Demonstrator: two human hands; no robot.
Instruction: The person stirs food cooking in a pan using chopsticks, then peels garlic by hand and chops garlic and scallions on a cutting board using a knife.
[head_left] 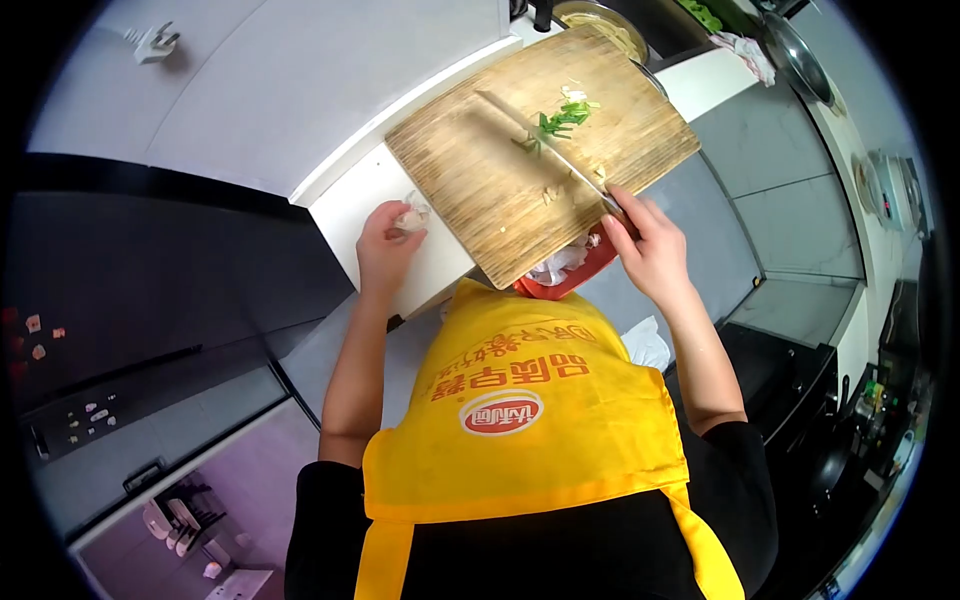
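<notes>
My right hand (650, 248) is wrapped around the handle of a kitchen knife (560, 157). Its blade reaches across the wooden cutting board (470, 190), up and to the left, and looks slightly blurred. Chopped green scallion pieces (566, 118) lie beside the blade, with small pale slices near its handle end. Left of the board, over the white counter (350, 205), my left hand (388, 250) pinches a crumpled white wad (413, 214) that looks like tissue; its exact kind is unclear.
A red bin (567, 290) with crumpled white material sits below the board's near edge, against my yellow apron (520, 350). Behind the board stands a round metal bowl (640, 38). A wall plug (152, 42) hangs at upper left. Black stove units are at lower right.
</notes>
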